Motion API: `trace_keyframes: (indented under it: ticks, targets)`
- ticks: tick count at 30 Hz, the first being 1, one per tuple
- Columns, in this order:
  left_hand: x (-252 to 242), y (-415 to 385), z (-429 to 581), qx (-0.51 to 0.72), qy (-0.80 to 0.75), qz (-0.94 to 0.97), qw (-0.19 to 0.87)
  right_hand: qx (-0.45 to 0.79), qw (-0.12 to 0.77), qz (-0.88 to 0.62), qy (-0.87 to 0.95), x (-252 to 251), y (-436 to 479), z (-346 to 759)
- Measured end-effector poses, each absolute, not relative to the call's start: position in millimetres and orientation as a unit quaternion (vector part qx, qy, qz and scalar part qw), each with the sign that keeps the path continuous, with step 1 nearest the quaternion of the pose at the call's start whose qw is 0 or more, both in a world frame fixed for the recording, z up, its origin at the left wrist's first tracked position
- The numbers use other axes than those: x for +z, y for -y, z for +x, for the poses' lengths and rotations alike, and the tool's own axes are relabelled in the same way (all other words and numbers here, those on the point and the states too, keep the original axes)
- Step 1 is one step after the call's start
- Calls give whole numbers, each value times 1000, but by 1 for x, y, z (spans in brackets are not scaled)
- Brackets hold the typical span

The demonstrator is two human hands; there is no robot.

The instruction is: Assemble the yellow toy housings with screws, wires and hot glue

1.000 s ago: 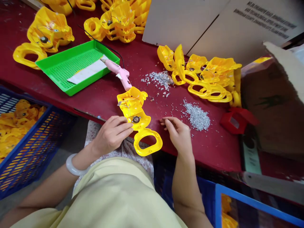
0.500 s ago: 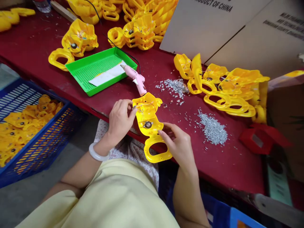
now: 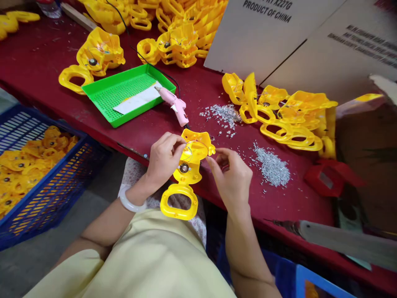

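A yellow plastic toy shell (image 3: 194, 177), hollow side up, lies across the table's front edge with its ring-shaped handle pointing toward me. Thin wires and a round dark speaker (image 3: 184, 168) show inside it. At the shell's upper left, my left hand (image 3: 165, 159) is closed in a pinch on its edge; whether a wire is between the fingertips too is hard to make out. My right hand (image 3: 233, 177) has thumb and forefinger closed around the small knob on the shell's right side. Just beyond the shell lies a pink glue gun (image 3: 175, 105).
The glue gun's nozzle rests on a green tray (image 3: 114, 118) holding a white strip. Two heaps of small metal parts, one of screws (image 3: 274, 165), lie to the right. Yellow shells (image 3: 297, 111) stand beside a carton (image 3: 263, 45). A blue crate (image 3: 58, 186) stands at left; an electric screwdriver (image 3: 341, 240) at right.
The shell has turned, its handle swinging left. My right hand has shifted from near the handle up to the knob on the right side. The screwdriver has come further into view.
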State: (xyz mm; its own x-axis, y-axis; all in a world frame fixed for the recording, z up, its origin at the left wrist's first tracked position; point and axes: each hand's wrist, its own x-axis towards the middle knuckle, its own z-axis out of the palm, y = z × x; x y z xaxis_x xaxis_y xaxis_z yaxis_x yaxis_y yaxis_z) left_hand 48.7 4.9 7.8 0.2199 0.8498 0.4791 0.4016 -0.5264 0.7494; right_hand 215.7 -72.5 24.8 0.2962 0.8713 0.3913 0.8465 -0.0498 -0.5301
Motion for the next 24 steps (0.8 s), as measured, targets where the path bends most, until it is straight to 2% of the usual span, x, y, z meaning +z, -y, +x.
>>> trace_keyframes:
  ticks: [7, 9, 13, 18, 20, 24]
  targets:
    - [-1, -2, 50, 493, -367, 776, 142, -35, 230, -745, 625, 27, 47, 214]
    - [-4, -2, 49, 483, -358, 794, 91, -73, 247, -746, 614, 30, 44, 212]
    - [-7, -2, 49, 452, -348, 821, 34, -116, 340, -693, 625, 38, 30, 208]
    - [-8, -3, 51, 451, -337, 825, 52, 29, 390, -564, 728, 38, 3, 205]
    - [-8, -3, 51, 452, -325, 828, 66, 50, 391, -592, 703, 33, 0, 208]
    - [-7, -2, 50, 442, -314, 836, 87, 17, 370, -698, 613, 27, 15, 216]
